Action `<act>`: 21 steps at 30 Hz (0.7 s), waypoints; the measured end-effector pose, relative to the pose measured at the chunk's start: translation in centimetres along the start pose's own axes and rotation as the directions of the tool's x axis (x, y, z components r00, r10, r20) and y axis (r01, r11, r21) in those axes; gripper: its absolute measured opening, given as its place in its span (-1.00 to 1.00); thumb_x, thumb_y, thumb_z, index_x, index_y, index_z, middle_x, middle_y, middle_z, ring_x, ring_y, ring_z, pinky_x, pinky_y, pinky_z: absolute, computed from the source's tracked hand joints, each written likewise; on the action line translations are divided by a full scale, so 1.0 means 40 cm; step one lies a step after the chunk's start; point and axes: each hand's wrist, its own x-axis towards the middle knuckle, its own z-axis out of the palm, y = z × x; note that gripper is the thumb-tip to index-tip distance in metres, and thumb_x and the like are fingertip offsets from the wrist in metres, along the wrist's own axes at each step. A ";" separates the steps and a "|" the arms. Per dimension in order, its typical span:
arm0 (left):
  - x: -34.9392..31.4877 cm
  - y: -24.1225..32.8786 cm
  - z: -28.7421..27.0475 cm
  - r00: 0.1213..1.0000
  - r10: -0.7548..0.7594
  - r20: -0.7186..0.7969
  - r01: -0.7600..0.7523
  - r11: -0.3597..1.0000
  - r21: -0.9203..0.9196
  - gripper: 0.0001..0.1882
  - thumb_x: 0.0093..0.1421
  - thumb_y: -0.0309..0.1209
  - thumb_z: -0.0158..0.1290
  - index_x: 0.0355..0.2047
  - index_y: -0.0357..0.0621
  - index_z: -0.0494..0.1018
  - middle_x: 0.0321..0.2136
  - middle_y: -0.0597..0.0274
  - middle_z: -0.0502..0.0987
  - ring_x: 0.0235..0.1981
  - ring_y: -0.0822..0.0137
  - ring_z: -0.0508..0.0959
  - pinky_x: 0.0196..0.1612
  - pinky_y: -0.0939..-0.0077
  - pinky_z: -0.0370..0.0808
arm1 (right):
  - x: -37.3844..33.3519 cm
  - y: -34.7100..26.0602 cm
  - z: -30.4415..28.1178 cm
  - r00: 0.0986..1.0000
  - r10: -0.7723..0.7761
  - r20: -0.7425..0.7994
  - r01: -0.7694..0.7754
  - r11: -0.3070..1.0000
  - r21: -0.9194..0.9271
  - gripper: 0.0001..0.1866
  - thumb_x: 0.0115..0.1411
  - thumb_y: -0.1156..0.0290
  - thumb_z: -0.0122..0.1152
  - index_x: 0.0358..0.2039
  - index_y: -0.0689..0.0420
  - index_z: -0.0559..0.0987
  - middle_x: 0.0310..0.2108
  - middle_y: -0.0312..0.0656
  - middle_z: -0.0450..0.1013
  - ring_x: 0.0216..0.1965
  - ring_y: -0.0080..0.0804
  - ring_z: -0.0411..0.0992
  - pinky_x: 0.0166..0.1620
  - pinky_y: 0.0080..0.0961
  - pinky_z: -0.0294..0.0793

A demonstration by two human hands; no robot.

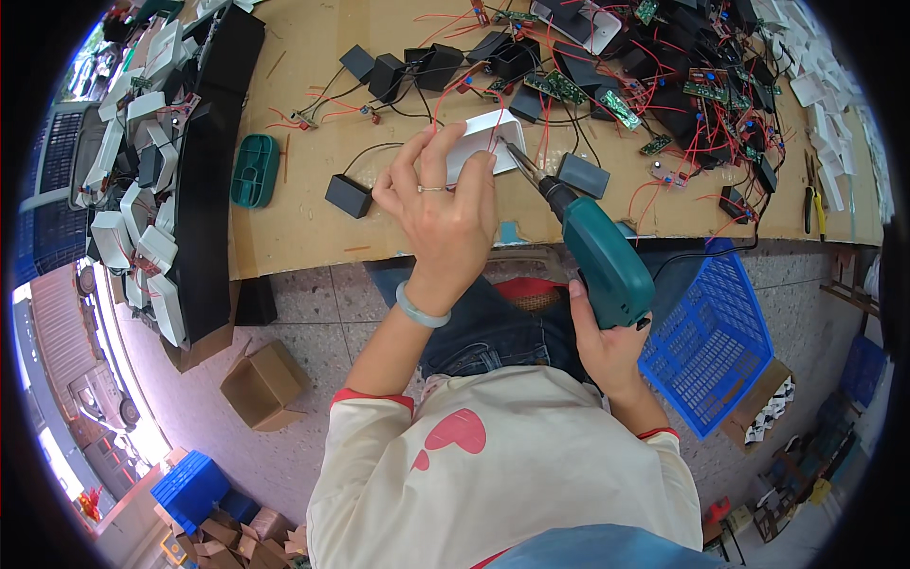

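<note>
A shallow white plastic case (pixel 485 130) lies on the near part of the cardboard-covered table. My left hand (pixel 444 201) holds it by its left side, with fingers bent over it and partly hiding it. Thin red wires rise by the fingertips and cross the case. In my right hand (pixel 607 346) is a teal pistol-shaped power tool (pixel 607 256), gripped by its handle. Its narrow metal tip reaches into the case near my left thumb; exact contact cannot be made out. A small black box (pixel 349 195) with a wire sits left of my left hand, and a black block (pixel 583 175) right of the tip.
A green compartment tray (pixel 254 171) lies at left, by a black bin (pixel 213 180) beside piled white cases. Black boxes, red wires and green circuit boards (pixel 621 109) heap up at the back right. Pliers (pixel 817 204) lie far right. A blue basket (pixel 711 332) stands below the table edge.
</note>
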 end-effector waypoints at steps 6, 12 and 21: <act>0.001 0.000 -0.002 1.000 0.000 0.004 0.000 1.000 -0.011 -0.91 0.07 -0.42 0.30 -0.38 0.00 0.64 0.02 0.31 0.54 0.06 0.09 0.46 0.10 0.15 0.19 | 0.000 0.001 0.000 0.999 -0.038 -0.009 0.037 0.999 -0.024 -0.73 0.20 0.58 0.33 -0.09 0.30 0.53 -0.28 -0.16 0.54 -0.34 -0.53 0.51 -0.22 -0.60 0.49; 0.000 -0.001 0.000 1.000 -0.002 0.000 0.002 1.000 -0.012 -0.91 0.07 -0.42 0.30 -0.39 -0.01 0.64 0.02 0.31 0.54 0.06 0.09 0.46 0.10 0.15 0.19 | -0.002 -0.014 -0.003 1.000 -0.009 -0.016 0.009 1.000 -0.019 -0.76 0.18 0.59 0.35 -0.15 0.30 0.55 -0.30 -0.16 0.54 -0.34 -0.52 0.51 -0.23 -0.61 0.49; 0.000 -0.001 -0.001 1.000 0.005 0.003 -0.004 1.000 -0.018 -0.92 0.07 -0.42 0.29 -0.39 -0.02 0.63 0.03 0.31 0.53 0.06 0.09 0.46 0.11 0.15 0.19 | -0.013 -0.013 -0.017 1.000 0.023 -0.010 -0.023 1.000 -0.001 -0.74 0.23 0.58 0.32 -0.08 0.34 0.55 -0.28 -0.24 0.54 -0.33 -0.57 0.45 -0.26 -0.60 0.45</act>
